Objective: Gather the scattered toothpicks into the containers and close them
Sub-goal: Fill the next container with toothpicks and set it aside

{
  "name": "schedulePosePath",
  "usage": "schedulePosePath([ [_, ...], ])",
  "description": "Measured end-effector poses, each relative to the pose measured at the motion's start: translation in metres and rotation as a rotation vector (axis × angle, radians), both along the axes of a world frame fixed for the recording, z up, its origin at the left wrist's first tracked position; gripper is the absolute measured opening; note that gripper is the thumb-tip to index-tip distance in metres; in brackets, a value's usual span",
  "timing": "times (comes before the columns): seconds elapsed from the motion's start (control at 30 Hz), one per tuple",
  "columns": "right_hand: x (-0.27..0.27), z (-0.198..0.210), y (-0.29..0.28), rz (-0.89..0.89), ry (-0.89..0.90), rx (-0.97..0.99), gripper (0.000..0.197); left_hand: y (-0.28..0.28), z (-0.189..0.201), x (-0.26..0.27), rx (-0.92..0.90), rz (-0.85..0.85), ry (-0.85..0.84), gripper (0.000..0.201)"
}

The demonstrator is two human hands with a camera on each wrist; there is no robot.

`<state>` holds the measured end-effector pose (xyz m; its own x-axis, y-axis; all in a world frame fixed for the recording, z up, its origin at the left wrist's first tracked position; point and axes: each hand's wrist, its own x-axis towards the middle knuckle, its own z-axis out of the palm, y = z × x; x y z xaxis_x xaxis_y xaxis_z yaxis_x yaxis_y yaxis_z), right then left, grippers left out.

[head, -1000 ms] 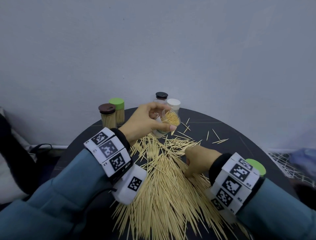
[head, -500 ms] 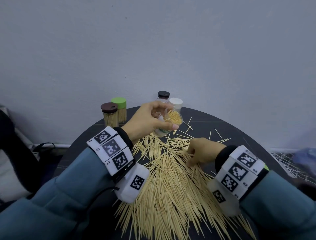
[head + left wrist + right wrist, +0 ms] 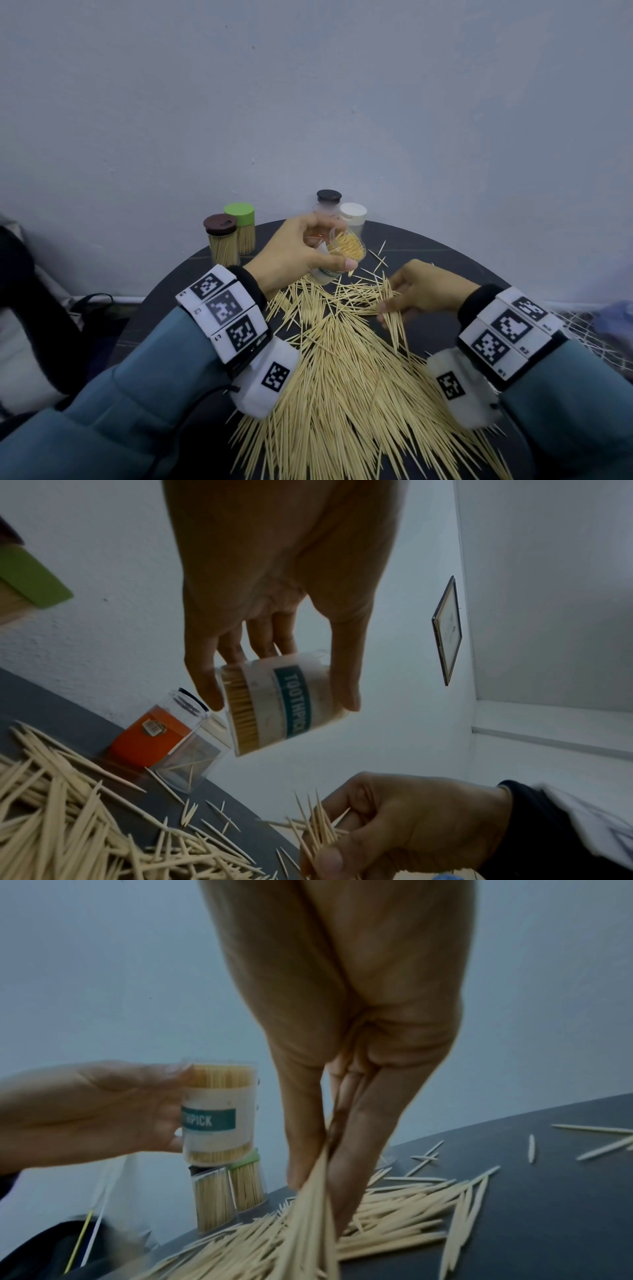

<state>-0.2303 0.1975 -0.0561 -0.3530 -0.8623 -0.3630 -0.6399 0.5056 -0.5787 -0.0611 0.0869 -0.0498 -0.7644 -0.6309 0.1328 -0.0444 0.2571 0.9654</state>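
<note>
- Toothpicks: most lie loose in a broad heap on the round dark table, below and between both hands.
- Left hand: fingers and thumb curled round an open, tilted clear container, nearly full, lid off.
- Right hand: fingertips pinched together on a small bundle, just beside the container's mouth, not yet inserted.
- Progress, by my judgement: early; two capped jars, brown-lidded and green-lidded, stand filled beyond the left knuckles.
- Black-capped container and white-capped one stand behind the left fingers; contents unclear.
- Nothing blocks the transfer.
</note>
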Motion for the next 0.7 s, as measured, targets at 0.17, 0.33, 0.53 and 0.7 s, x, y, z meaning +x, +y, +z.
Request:
schedulePosePath([
  [0.17, -0.004, -0.002, -0.006, -0.015, -0.114, -0.098, 0.036, -0.002, -0.001, 0.000, 0.001, 0.006, -0.024, 0.058],
  [0.33, -0.006, 0.004, -0.008, -0.068, -0.216, -0.330, 0.022, -0.003, -0.002, 0.001, 0.001, 0.026, -0.017, 0.061],
  [0.53, 0.000, 0.036, -0.010, -0.209, -0.317, -0.886, 0.010, -0.007, -0.008, -0.001, 0.010, 0.025, -0.024, 0.049],
  [0.7, 0.023, 0.036, -0.016, -0.168, -0.312, -1.047, 0.002, -0.002, -0.013, -0.005, 0.025, -0.034, -0.049, 0.048],
])
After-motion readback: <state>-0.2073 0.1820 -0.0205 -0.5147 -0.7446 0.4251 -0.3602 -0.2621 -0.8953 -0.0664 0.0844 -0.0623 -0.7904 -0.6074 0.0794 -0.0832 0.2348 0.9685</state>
